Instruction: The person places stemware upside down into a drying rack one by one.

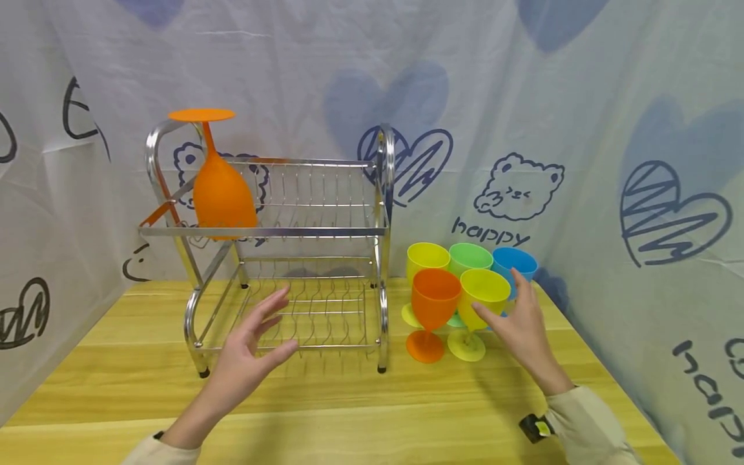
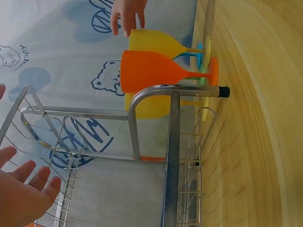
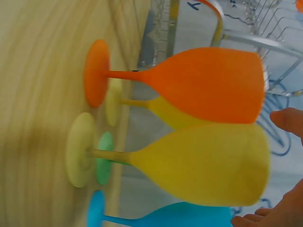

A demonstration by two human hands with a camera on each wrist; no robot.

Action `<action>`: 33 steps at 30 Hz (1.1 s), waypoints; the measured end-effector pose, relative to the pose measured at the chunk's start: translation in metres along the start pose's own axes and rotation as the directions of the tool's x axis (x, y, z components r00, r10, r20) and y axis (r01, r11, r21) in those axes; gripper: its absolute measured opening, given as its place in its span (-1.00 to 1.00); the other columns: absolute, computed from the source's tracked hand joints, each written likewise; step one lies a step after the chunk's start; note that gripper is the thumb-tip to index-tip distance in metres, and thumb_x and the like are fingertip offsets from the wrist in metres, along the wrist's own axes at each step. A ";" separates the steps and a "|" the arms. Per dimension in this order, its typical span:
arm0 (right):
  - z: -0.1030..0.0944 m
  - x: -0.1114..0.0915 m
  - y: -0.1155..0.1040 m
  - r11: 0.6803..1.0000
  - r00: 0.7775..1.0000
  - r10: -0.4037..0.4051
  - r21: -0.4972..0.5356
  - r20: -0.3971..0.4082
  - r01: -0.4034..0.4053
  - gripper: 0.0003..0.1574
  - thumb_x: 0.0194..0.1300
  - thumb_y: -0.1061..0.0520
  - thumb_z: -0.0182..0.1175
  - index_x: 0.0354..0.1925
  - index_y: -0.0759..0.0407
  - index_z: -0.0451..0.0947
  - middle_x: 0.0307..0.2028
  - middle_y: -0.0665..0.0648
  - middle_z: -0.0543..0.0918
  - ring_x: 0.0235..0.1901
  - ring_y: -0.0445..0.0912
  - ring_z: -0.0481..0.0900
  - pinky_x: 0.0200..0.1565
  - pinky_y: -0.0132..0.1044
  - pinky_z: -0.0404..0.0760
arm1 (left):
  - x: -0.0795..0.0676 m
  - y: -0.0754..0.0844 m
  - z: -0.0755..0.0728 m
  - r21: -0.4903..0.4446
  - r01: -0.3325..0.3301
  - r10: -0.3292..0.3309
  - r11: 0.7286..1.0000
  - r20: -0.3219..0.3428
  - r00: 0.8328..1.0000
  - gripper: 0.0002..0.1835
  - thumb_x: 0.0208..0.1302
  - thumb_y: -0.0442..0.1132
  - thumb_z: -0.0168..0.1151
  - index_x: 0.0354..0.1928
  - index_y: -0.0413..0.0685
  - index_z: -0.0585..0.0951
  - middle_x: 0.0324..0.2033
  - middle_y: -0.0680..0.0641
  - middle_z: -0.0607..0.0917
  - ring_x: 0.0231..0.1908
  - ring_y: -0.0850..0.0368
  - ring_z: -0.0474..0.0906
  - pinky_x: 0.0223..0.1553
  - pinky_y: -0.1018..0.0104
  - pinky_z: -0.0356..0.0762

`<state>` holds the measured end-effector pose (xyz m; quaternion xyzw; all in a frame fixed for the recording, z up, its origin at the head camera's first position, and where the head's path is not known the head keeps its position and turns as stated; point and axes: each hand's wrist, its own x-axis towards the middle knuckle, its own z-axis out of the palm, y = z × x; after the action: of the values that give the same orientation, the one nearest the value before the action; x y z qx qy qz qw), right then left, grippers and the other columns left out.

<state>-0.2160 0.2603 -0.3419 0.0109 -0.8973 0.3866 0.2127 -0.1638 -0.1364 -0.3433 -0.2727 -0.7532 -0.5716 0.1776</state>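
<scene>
An orange goblet (image 1: 223, 187) stands upside down at the left end of the upper tier of a chrome dish rack (image 1: 267, 231). Right of the rack several plastic goblets stand upright in two rows: an orange goblet (image 1: 436, 300) and a yellow goblet (image 1: 485, 297) in front, with a yellow goblet (image 1: 427, 254), a green goblet (image 1: 469, 255) and a blue goblet (image 1: 517, 259) behind. My right hand (image 1: 526, 329) is at the front yellow goblet, thumb and fingers spread near its bowl; contact cannot be told. My left hand (image 1: 250, 352), holding nothing, hovers before the lower tier with fingers apart.
The rack's lower wire tier (image 1: 314, 313) sits low over the wooden table (image 1: 325, 413). A printed cloth (image 1: 302, 84) hangs behind and along both sides. At the right, the table edge runs close beside the goblets.
</scene>
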 end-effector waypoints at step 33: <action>0.028 0.002 0.047 0.936 0.961 0.243 0.226 0.135 -0.268 0.31 0.15 0.06 0.41 0.49 0.27 -0.30 0.37 0.45 0.09 0.28 0.30 0.18 0.25 0.16 0.32 | 0.011 -0.018 0.015 0.057 0.097 -0.102 0.994 0.102 0.989 -0.31 0.22 -0.35 0.32 0.39 -0.11 0.32 0.38 -0.09 0.29 0.31 -0.10 0.25 0.28 -0.09 0.24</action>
<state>-0.2366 0.2738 -0.3905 -0.0598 -0.8471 0.5164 0.1104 -0.1832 -0.1232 -0.3547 -0.2596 -0.7887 -0.5450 0.1161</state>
